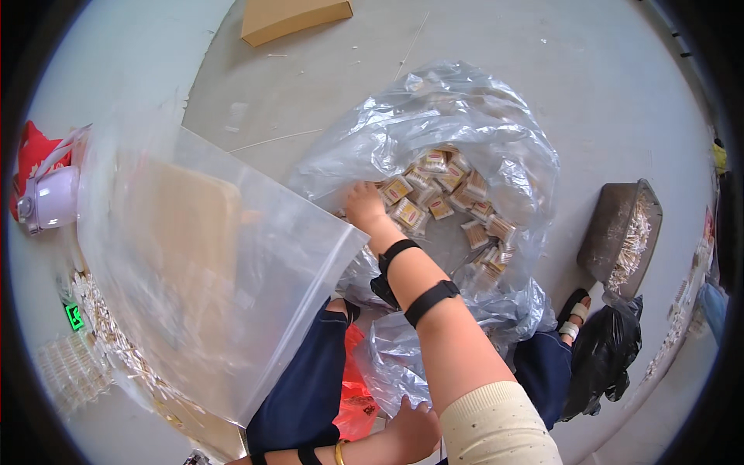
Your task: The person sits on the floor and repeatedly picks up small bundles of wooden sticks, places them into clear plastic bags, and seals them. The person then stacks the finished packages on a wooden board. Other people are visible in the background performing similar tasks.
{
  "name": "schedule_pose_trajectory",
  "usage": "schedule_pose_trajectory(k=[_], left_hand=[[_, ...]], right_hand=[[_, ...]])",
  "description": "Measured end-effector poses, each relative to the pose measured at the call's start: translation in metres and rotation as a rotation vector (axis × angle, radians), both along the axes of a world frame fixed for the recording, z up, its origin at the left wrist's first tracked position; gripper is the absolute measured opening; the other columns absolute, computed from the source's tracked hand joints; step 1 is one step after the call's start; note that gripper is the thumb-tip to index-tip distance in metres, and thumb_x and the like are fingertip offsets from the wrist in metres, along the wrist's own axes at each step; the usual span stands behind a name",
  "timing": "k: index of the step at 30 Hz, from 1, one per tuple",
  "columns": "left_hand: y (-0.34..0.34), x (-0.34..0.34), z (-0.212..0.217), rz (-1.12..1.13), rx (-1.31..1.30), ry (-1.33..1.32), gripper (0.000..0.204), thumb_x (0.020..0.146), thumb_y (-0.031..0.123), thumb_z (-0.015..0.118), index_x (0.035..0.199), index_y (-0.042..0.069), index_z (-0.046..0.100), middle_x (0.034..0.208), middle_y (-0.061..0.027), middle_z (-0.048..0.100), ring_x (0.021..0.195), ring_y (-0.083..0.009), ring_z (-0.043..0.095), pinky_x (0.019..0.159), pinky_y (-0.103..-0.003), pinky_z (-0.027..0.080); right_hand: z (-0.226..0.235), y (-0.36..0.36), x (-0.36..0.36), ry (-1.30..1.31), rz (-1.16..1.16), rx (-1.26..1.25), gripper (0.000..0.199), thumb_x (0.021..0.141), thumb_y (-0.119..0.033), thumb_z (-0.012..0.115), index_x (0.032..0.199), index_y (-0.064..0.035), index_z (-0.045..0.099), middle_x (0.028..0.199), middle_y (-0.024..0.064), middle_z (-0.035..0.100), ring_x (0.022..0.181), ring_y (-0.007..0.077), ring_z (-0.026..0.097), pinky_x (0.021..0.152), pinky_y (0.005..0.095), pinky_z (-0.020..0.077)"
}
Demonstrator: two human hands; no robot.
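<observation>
Your sleeve (492,426): cream, dark-dotted. Your trousers (302,380): navy; straps (430,302): black. One o'clock: silvery translucent bag (457,101), packets (474,234) tan with yellow-and-red labels (408,214). Six: red bag (355,385). Four: black bag (606,360). Nine: lilac container (58,198). Eleven: tan carton (297,19).

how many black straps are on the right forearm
2 on the right forearm: the wrist strap, closer to the right hand, and the upper strap, closer to the cream sleeve. The arm's underside is hidden.
</observation>
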State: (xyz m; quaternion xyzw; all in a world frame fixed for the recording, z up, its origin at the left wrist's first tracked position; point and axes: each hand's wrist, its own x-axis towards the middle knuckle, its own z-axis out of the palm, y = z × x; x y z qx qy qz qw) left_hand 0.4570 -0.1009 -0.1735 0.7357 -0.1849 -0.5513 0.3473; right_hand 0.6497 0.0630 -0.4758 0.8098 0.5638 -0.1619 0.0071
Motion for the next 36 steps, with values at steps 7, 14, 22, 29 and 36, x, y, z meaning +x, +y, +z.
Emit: schedule_pose_trajectory(k=[7,14,22,29,36], left_hand=[[0.006,-0.004,-0.001,0.068,0.017,0.019,0.055,0.090,0.031,0.058,0.137,0.005,0.045,0.137,-0.0166,0.047,0.124,-0.0345,0.048,0.097,-0.065,0.039],[0.000,-0.005,0.003,0.041,0.090,0.072,0.039,0.086,0.032,0.057,0.113,0.005,0.067,0.128,-0.0140,0.060,0.122,-0.0332,0.052,0.098,-0.065,0.035],[-0.003,-0.015,0.007,0.119,0.083,-0.144,0.038,0.086,0.027,0.053,0.115,0.005,0.066,0.121,-0.0150,0.061,0.118,-0.0348,0.052,0.096,-0.066,0.035],[0.002,-0.007,0.005,0.186,0.102,-0.123,0.038,0.087,0.026,0.053,0.116,0.005,0.065,0.124,-0.0161,0.059,0.120,-0.0348,0.051,0.096,-0.067,0.034],[0.005,0.009,0.012,0.305,0.137,-0.111,0.055,0.083,0.034,0.062,0.129,0.005,0.052,0.137,-0.0152,0.049,0.120,-0.0335,0.051,0.097,-0.063,0.037]], right_hand=[[-0.016,-0.010,-0.023,0.079,0.084,-0.318,0.043,0.093,-0.038,0.049,0.136,-0.0349,0.049,0.152,-0.0010,0.031,0.145,0.0295,0.016,0.109,0.0675,0.0125],[-0.021,-0.058,0.003,0.040,0.047,-0.179,0.068,0.083,-0.032,0.065,0.144,-0.0385,0.034,0.152,0.0028,0.028,0.137,0.0290,0.029,0.095,0.0628,0.0397],[-0.029,-0.050,-0.001,-0.043,0.054,-0.173,0.081,0.078,-0.035,0.072,0.147,-0.0382,0.030,0.153,0.0014,0.026,0.134,0.0283,0.034,0.101,0.0644,0.0345],[-0.026,-0.050,0.022,0.165,0.083,-0.131,0.045,0.089,-0.028,0.057,0.133,-0.0345,0.048,0.137,0.0044,0.047,0.131,0.0287,0.040,0.095,0.0627,0.0395],[-0.004,-0.097,0.037,0.239,-0.126,0.284,0.040,0.073,-0.009,0.066,0.112,-0.0174,0.062,0.099,0.0077,0.057,0.104,0.0277,0.055,0.078,0.0393,0.0530]])
